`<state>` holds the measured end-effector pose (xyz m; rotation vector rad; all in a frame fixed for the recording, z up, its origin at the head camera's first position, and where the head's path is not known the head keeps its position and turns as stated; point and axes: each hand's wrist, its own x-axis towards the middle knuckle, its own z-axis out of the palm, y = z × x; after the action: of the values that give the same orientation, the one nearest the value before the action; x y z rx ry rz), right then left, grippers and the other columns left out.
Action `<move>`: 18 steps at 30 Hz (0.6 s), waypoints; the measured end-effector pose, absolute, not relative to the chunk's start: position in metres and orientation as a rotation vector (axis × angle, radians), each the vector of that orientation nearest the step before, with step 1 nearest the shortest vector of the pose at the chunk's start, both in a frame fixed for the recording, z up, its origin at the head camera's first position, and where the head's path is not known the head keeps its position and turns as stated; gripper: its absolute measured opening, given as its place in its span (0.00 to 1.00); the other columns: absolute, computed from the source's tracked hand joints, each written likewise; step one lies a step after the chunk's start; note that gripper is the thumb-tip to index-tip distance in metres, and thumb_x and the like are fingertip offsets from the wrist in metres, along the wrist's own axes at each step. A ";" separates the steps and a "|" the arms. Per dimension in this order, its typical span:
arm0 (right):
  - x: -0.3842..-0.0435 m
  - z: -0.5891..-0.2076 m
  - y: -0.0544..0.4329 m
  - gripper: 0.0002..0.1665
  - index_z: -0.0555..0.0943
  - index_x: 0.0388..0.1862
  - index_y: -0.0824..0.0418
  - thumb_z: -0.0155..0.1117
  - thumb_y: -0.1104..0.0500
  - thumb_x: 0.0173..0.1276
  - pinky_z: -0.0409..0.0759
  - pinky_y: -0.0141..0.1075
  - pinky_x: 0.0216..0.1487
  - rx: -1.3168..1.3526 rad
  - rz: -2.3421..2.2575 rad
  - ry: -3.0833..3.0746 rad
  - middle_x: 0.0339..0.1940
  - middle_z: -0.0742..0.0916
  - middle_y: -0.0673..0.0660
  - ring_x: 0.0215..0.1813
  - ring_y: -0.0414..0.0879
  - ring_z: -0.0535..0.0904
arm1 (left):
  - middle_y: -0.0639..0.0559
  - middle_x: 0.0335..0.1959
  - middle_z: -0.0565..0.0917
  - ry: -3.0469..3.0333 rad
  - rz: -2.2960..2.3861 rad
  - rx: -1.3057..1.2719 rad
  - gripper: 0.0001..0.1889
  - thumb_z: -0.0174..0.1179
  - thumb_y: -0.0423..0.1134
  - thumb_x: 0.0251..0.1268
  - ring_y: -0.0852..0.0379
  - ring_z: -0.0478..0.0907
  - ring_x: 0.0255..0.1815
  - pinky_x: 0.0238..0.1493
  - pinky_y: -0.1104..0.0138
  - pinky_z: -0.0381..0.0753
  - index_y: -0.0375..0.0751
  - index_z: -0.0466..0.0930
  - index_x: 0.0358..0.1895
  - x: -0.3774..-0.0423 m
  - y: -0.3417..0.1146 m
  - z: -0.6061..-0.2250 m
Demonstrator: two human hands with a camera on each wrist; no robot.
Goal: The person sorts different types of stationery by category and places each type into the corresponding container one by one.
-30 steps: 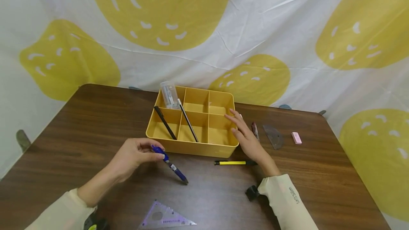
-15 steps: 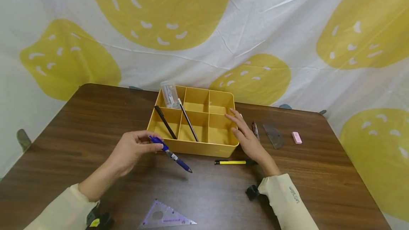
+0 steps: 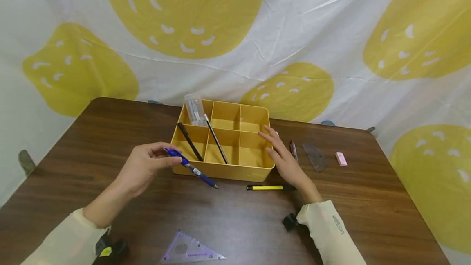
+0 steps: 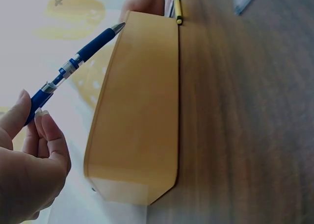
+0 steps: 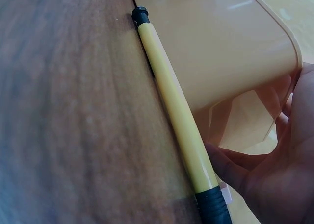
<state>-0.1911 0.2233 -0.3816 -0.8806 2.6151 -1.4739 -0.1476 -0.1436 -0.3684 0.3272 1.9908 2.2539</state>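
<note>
The left hand (image 3: 144,170) has lifted and drawn back a little to its own side since the earlier frame, taking the blue plastic retractable pen (image 3: 193,169) with it, while the right hand (image 3: 286,162) has stayed put. Thumb and fingertips of the left hand pinch the pen near its clicker end; it slants through the air, tip pointing toward the right hand's side. The right hand, fingers spread and nearly straight, rests on the near end of the yellow plastic six-compartment box (image 3: 228,171), which stands between the hands. A slim yellow-and-black pen (image 3: 266,187) lies just nearer the person than the right hand; a purple-tinted transparent triangular ruler (image 3: 193,252) lies nearer the person than both.
</note>
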 end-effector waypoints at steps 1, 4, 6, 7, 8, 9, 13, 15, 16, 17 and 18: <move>-0.191 -0.382 0.223 0.27 0.59 0.72 0.70 0.39 0.71 0.75 0.38 0.60 0.69 -0.880 -1.474 2.616 0.77 0.50 0.65 0.76 0.55 0.33 | 0.47 0.35 0.85 1.991 2.259 0.331 0.10 0.67 0.28 0.57 0.56 0.80 0.33 0.39 0.66 0.80 0.26 0.81 0.41 -0.148 -0.144 -0.367; -0.191 -0.382 0.223 0.27 0.59 0.72 0.70 0.39 0.71 0.75 0.38 0.60 0.69 -0.883 -1.475 2.617 0.77 0.50 0.65 0.76 0.55 0.33 | 0.48 0.34 0.86 2.008 2.266 0.332 0.12 0.67 0.28 0.57 0.57 0.81 0.33 0.39 0.66 0.80 0.24 0.81 0.42 -0.151 -0.146 -0.362; -0.191 -0.382 0.223 0.26 0.59 0.72 0.70 0.39 0.70 0.75 0.38 0.60 0.69 -0.885 -1.478 2.615 0.77 0.50 0.66 0.76 0.55 0.33 | 0.48 0.33 0.85 2.015 2.275 0.326 0.12 0.67 0.28 0.56 0.57 0.81 0.32 0.38 0.66 0.80 0.25 0.81 0.41 -0.153 -0.148 -0.359; -0.190 -0.381 0.223 0.26 0.59 0.72 0.71 0.39 0.70 0.75 0.38 0.61 0.69 -0.886 -1.479 2.614 0.76 0.50 0.66 0.76 0.55 0.33 | 0.47 0.32 0.85 2.024 2.278 0.327 0.12 0.67 0.28 0.56 0.57 0.81 0.32 0.38 0.66 0.80 0.24 0.81 0.42 -0.155 -0.149 -0.358; -0.190 -0.381 0.223 0.26 0.59 0.72 0.71 0.39 0.70 0.76 0.38 0.61 0.69 -0.888 -1.480 2.613 0.76 0.50 0.66 0.76 0.55 0.33 | 0.47 0.32 0.85 2.034 2.277 0.327 0.12 0.68 0.29 0.56 0.58 0.81 0.32 0.38 0.66 0.80 0.23 0.81 0.41 -0.156 -0.149 -0.357; -0.190 -0.381 0.222 0.26 0.59 0.72 0.71 0.39 0.70 0.76 0.38 0.60 0.69 -0.888 -1.480 2.612 0.76 0.50 0.66 0.76 0.55 0.33 | 0.47 0.32 0.85 2.044 2.273 0.328 0.12 0.68 0.29 0.56 0.58 0.81 0.32 0.37 0.66 0.80 0.24 0.81 0.41 -0.157 -0.150 -0.356; -0.190 -0.381 0.222 0.26 0.58 0.72 0.71 0.39 0.68 0.77 0.39 0.61 0.69 -0.890 -1.480 2.607 0.77 0.49 0.66 0.76 0.55 0.33 | 0.47 0.32 0.85 2.074 2.262 0.325 0.13 0.68 0.31 0.57 0.57 0.80 0.32 0.36 0.68 0.79 0.24 0.81 0.41 -0.161 -0.153 -0.351; -0.190 -0.381 0.223 0.26 0.58 0.72 0.70 0.39 0.68 0.77 0.39 0.61 0.69 -0.891 -1.482 2.601 0.77 0.49 0.65 0.76 0.54 0.33 | 0.48 0.33 0.85 2.064 2.265 0.312 0.13 0.68 0.32 0.58 0.57 0.79 0.32 0.36 0.69 0.78 0.25 0.81 0.42 -0.162 -0.154 -0.350; -0.190 -0.381 0.223 0.26 0.58 0.72 0.70 0.39 0.68 0.77 0.39 0.61 0.69 -0.890 -1.483 2.597 0.77 0.49 0.65 0.76 0.54 0.33 | 0.48 0.32 0.85 2.058 2.269 0.308 0.13 0.68 0.32 0.58 0.57 0.78 0.33 0.36 0.69 0.78 0.25 0.81 0.42 -0.163 -0.154 -0.349; -0.190 -0.381 0.223 0.26 0.58 0.72 0.70 0.39 0.68 0.77 0.39 0.61 0.69 -0.888 -1.484 2.596 0.77 0.49 0.65 0.76 0.54 0.33 | 0.48 0.32 0.85 2.050 2.272 0.301 0.13 0.68 0.32 0.58 0.57 0.78 0.33 0.36 0.69 0.78 0.24 0.81 0.42 -0.164 -0.154 -0.348; -0.190 -0.381 0.223 0.26 0.58 0.72 0.70 0.39 0.68 0.77 0.40 0.61 0.69 -0.888 -1.485 2.595 0.77 0.49 0.65 0.76 0.54 0.33 | 0.48 0.32 0.85 2.043 2.277 0.298 0.14 0.68 0.32 0.58 0.57 0.78 0.33 0.35 0.70 0.78 0.24 0.81 0.42 -0.164 -0.154 -0.348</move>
<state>-0.1904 0.2234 -0.3813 -0.8876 2.5946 -1.4850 -0.1645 -0.1537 -0.3481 0.2978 2.0430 2.2771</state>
